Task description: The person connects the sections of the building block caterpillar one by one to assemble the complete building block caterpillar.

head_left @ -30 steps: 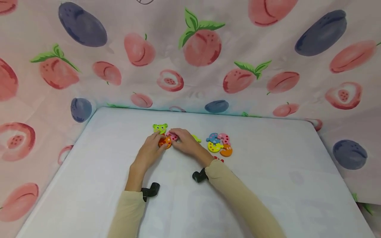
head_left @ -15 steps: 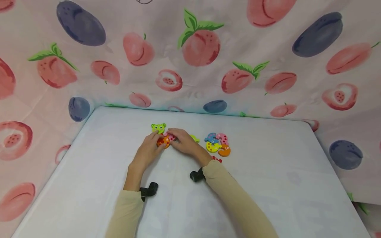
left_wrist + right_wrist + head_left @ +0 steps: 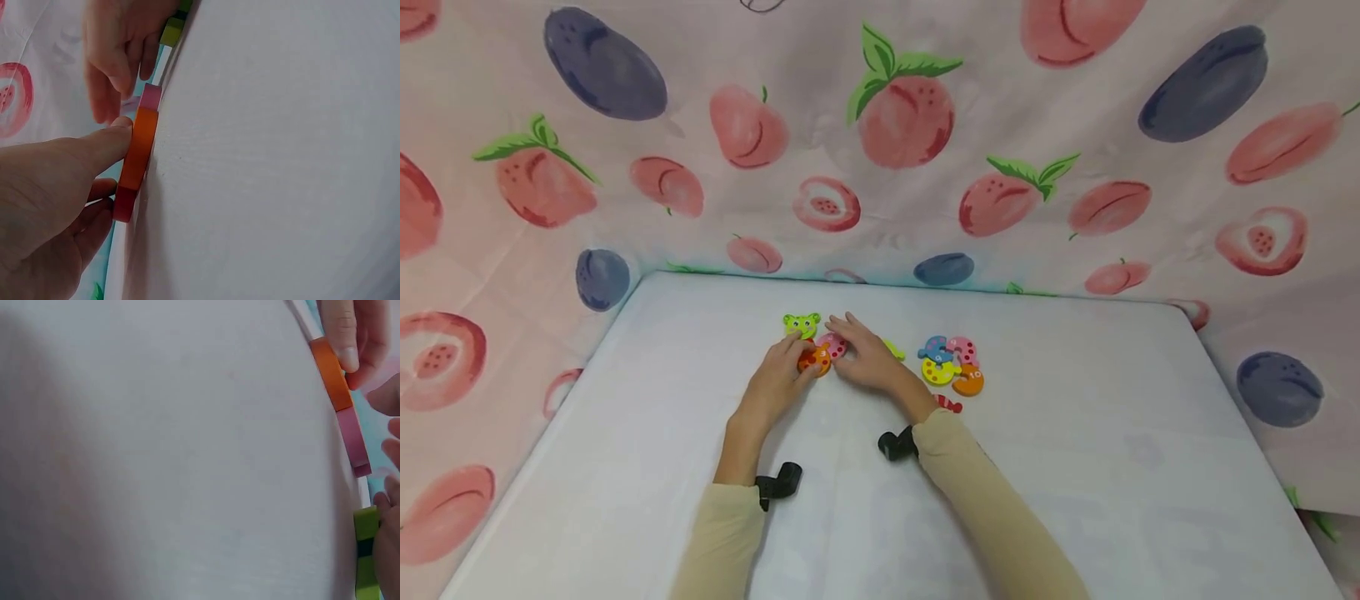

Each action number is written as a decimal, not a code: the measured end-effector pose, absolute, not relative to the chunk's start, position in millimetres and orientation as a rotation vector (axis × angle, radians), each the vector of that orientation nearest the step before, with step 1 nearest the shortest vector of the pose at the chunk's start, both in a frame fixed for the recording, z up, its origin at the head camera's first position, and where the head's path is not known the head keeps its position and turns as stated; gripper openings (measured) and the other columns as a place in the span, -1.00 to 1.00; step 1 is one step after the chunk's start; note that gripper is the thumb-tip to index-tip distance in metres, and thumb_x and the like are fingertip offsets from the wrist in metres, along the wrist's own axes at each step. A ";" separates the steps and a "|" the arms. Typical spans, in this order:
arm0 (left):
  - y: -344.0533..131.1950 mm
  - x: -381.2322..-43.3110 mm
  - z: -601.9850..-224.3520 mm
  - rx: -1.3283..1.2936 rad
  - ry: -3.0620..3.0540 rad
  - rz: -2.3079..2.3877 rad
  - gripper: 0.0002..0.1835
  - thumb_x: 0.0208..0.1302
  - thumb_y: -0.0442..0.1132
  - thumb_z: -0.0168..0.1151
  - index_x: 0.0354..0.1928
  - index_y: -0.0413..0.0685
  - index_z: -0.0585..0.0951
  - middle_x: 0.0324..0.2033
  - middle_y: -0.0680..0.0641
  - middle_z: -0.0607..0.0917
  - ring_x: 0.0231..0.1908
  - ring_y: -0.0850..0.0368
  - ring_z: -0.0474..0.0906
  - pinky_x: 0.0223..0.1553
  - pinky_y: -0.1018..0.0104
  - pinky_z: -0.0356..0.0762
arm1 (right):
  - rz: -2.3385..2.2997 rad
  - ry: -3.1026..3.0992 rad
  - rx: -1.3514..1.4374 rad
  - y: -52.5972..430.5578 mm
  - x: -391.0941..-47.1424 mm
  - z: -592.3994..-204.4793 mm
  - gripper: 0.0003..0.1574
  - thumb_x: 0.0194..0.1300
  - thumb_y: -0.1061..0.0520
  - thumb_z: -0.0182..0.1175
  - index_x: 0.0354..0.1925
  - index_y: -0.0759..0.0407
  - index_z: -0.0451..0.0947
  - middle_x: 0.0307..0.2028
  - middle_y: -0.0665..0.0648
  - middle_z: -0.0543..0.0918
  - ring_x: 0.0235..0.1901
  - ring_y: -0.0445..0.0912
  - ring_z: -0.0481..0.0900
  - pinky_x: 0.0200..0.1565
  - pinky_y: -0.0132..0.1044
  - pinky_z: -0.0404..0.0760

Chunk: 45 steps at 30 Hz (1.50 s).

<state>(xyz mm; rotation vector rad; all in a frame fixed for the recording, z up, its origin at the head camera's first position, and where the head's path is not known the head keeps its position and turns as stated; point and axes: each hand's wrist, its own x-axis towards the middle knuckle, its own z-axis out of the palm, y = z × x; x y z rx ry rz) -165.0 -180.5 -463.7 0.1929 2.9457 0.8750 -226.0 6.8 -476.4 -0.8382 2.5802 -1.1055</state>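
Observation:
My left hand (image 3: 775,377) holds an orange numbered puzzle piece (image 3: 822,360) flat on the table, thumb at its near edge and fingertips over its far side. A red piece (image 3: 124,205) adjoins the orange one under those fingers, mostly hidden from the head view. Joined at the right is a pink spotted piece (image 3: 832,345). Close beside the pink piece hovers my right hand (image 3: 872,360), fingers loosely spread and holding nothing. A green animal-head piece (image 3: 802,324) with eyes lies just beyond my left fingertips.
Right of my right hand, blue (image 3: 936,348), pink (image 3: 962,348), yellow (image 3: 937,373) and orange (image 3: 970,382) pieces sit linked together. A red striped piece (image 3: 950,404) lies below them. A green piece (image 3: 893,350) shows partly behind my right hand. Fruit-print cloth (image 3: 880,217) rises behind the white table (image 3: 1075,467).
My right fingers have lifted and spread away from the pink piece, which now shows more fully. My left hand stays on the orange piece.

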 end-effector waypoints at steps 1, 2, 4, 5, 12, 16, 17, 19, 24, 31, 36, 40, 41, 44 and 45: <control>-180.4 -165.0 -463.0 0.194 2.947 0.875 -0.56 0.39 -0.04 0.15 0.20 -0.10 0.46 0.44 -0.20 0.25 0.44 -0.18 0.14 0.40 -0.16 0.18 | -1.151 2.570 -0.821 8.7 -225.7 -475.2 -0.26 0.29 0.12 0.07 0.43 0.00 0.24 0.48 -0.02 0.21 0.55 -0.03 -0.07 0.47 0.12 0.07; -180.3 -165.4 -462.4 0.196 2.949 0.877 -0.56 0.39 -0.05 0.15 0.20 -0.10 0.46 0.44 -0.20 0.25 0.44 -0.18 0.14 0.40 -0.17 0.18 | -1.212 2.555 -0.804 11.4 -225.0 -473.4 -0.27 0.30 0.13 0.07 0.43 0.00 0.25 0.47 -0.03 0.22 0.54 -0.05 -0.06 0.47 0.12 0.07; -179.8 -166.1 -460.9 0.194 2.945 0.873 -0.57 0.39 -0.05 0.15 0.21 -0.07 0.46 0.45 -0.18 0.24 0.45 -0.16 0.12 0.40 -0.16 0.19 | -1.309 2.544 -0.767 19.0 -223.0 -469.3 -0.31 0.34 0.16 0.05 0.42 -0.02 0.26 0.46 -0.05 0.25 0.54 -0.10 -0.02 0.47 0.09 0.09; -179.6 -166.8 -460.3 0.191 2.945 0.875 -0.56 0.39 -0.04 0.15 0.21 -0.07 0.46 0.45 -0.18 0.24 0.45 -0.16 0.12 0.40 -0.16 0.18 | -1.352 2.541 -0.744 23.9 -220.8 -466.0 -0.32 0.35 0.18 0.04 0.42 -0.03 0.27 0.46 -0.05 0.25 0.53 -0.11 0.00 0.47 0.08 0.09; -178.3 -167.3 -458.9 0.180 2.937 0.880 -0.57 0.39 -0.06 0.15 0.19 -0.09 0.45 0.45 -0.19 0.23 0.45 -0.15 0.10 0.42 -0.12 0.17 | -1.281 2.673 -0.689 77.9 -184.7 -449.0 -0.35 0.37 0.16 0.05 0.40 0.05 0.28 0.43 0.07 0.31 0.46 0.01 0.18 0.43 0.07 0.21; -176.5 -166.9 -457.9 0.189 2.927 0.891 -0.56 0.41 -0.06 0.13 0.21 -0.11 0.43 0.46 -0.20 0.20 0.47 -0.15 0.07 0.43 -0.11 0.14 | -1.203 2.719 -0.708 116.7 -160.8 -447.1 -0.34 0.36 0.15 0.11 0.40 0.11 0.28 0.39 0.15 0.35 0.38 0.07 0.30 0.32 0.05 0.40; -176.3 -167.2 -458.0 0.187 2.929 0.889 -0.56 0.41 -0.06 0.12 0.22 -0.11 0.43 0.46 -0.21 0.20 0.47 -0.15 0.07 0.43 -0.12 0.14 | -1.193 2.729 -0.687 124.2 -156.3 -446.5 -0.33 0.35 0.15 0.12 0.39 0.10 0.28 0.38 0.15 0.36 0.36 0.07 0.32 0.29 0.06 0.44; -175.8 -167.3 -457.8 0.181 2.930 0.884 -0.56 0.42 -0.07 0.11 0.23 -0.12 0.42 0.46 -0.21 0.19 0.48 -0.15 0.06 0.43 -0.12 0.14 | -1.178 2.748 -0.644 136.5 -148.9 -445.5 -0.32 0.33 0.15 0.16 0.39 0.11 0.29 0.37 0.17 0.37 0.34 0.10 0.33 0.25 0.08 0.47; -175.6 -167.1 -459.4 0.181 2.930 0.870 -0.55 0.41 -0.07 0.12 0.23 -0.12 0.42 0.47 -0.20 0.19 0.48 -0.14 0.05 0.43 -0.11 0.14 | -1.153 2.788 -0.555 154.8 -137.7 -446.1 -0.29 0.29 0.11 0.22 0.38 0.07 0.30 0.36 0.16 0.38 0.36 0.13 0.29 0.27 0.18 0.41; -174.0 -165.7 -460.3 0.183 2.931 0.854 -0.49 0.41 -0.08 0.11 0.32 -0.10 0.35 0.46 -0.19 0.19 0.48 -0.13 0.06 0.43 -0.11 0.15 | -1.085 2.850 -0.661 168.2 -135.3 -455.2 -0.27 0.23 0.16 0.27 0.34 0.17 0.33 0.32 0.21 0.43 0.32 0.17 0.33 0.26 0.20 0.41; -169.0 -164.8 -460.3 0.204 2.945 0.767 -0.40 0.42 -0.15 0.09 0.46 0.10 0.24 0.47 -0.24 0.13 0.48 -0.18 0.04 0.38 -0.13 0.23 | -1.111 2.828 -0.686 165.7 -135.8 -456.3 -0.26 0.22 0.17 0.28 0.35 0.17 0.32 0.32 0.22 0.42 0.32 0.17 0.32 0.25 0.20 0.43; -164.3 -163.2 -460.9 0.192 2.943 0.683 -0.41 0.42 -0.20 0.08 0.45 0.24 0.26 0.49 -0.24 0.06 0.51 -0.18 -0.04 0.37 -0.12 0.25 | -1.130 2.793 -0.730 158.4 -138.4 -455.7 -0.26 0.24 0.17 0.27 0.36 0.17 0.31 0.33 0.20 0.41 0.32 0.14 0.32 0.24 0.14 0.47; -163.6 -162.7 -461.2 0.189 2.945 0.667 -0.42 0.42 -0.20 0.08 0.44 0.26 0.27 0.49 -0.22 0.06 0.51 -0.17 -0.06 0.37 -0.12 0.25 | -1.136 2.783 -0.739 156.2 -139.2 -455.1 -0.25 0.24 0.17 0.27 0.36 0.17 0.30 0.33 0.20 0.41 0.33 0.14 0.32 0.24 0.13 0.47; -161.8 -161.8 -461.2 0.252 2.991 0.606 -0.44 0.40 -0.27 0.10 0.41 0.22 0.34 0.48 -0.21 0.13 0.50 -0.19 -0.01 0.39 -0.10 0.23 | -1.149 2.757 -0.761 149.7 -142.8 -454.2 -0.25 0.24 0.17 0.29 0.36 0.17 0.31 0.33 0.19 0.41 0.32 0.12 0.33 0.21 0.08 0.51; -161.3 -161.5 -461.0 0.284 3.009 0.581 -0.44 0.39 -0.29 0.10 0.40 0.20 0.35 0.47 -0.20 0.16 0.50 -0.20 0.01 0.40 -0.10 0.21 | -1.148 2.750 -0.762 147.4 -144.2 -453.8 -0.25 0.24 0.16 0.29 0.36 0.16 0.31 0.33 0.19 0.41 0.33 0.11 0.33 0.20 0.07 0.52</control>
